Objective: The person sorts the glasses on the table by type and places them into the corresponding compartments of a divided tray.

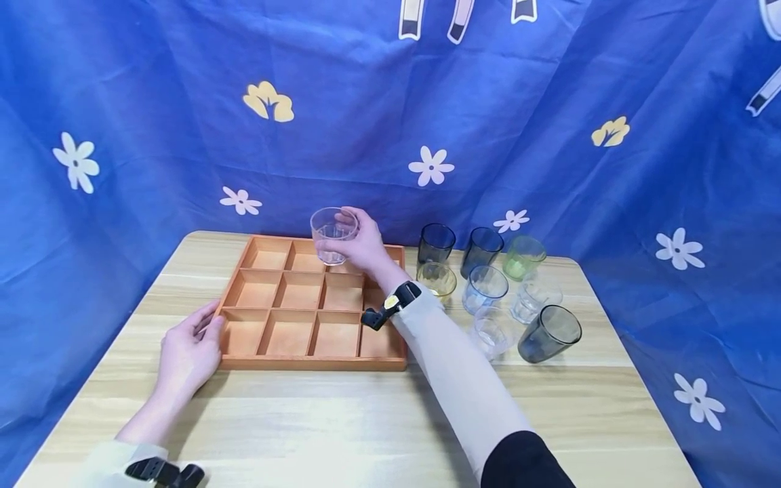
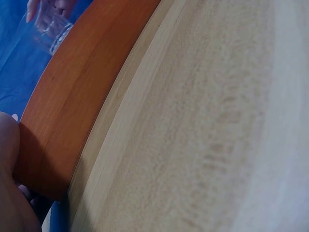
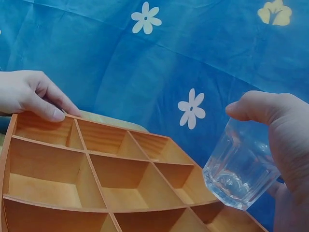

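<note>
My right hand [image 1: 360,245] grips a clear glass [image 1: 332,234] and holds it in the air above the back row of a wooden tray [image 1: 311,364] divided into several empty compartments. In the right wrist view the clear glass [image 3: 240,172] hangs over the tray's far compartments [image 3: 145,174], thumb and fingers [image 3: 263,107] round it. My left hand [image 1: 190,347] rests against the tray's near left corner, fingers touching its rim. In the left wrist view the tray's outer wall [image 2: 82,82] fills the left side, next to the table [image 2: 207,125].
Several glasses stand on the table right of the tray: dark ones [image 1: 436,243], a green one [image 1: 523,257], a yellowish one [image 1: 436,278], clear ones [image 1: 485,287], and a dark one leaning [image 1: 549,333]. A blue flowered cloth [image 1: 549,122] hangs behind. The table's front [image 1: 366,427] is bare wood.
</note>
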{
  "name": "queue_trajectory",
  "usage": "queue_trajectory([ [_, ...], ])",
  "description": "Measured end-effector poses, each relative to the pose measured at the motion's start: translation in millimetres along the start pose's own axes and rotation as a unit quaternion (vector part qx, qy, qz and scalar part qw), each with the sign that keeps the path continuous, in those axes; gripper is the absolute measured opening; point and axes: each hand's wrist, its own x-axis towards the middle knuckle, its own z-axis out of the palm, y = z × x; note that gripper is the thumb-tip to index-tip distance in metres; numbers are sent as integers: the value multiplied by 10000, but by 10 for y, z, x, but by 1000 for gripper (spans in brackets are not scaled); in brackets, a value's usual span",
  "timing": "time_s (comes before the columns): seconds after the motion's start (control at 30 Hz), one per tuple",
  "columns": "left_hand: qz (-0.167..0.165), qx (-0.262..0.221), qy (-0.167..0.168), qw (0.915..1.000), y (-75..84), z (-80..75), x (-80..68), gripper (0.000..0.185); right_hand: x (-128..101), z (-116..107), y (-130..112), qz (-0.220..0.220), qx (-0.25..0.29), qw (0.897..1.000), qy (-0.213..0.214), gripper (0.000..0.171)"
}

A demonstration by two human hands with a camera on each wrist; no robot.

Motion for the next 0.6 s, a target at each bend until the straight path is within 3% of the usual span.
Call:
queue_trajectory([
  [0.6,-17,-81,-42,10000,24,-20,-15,45,100,372,133,42,-227,9996,-159,88],
])
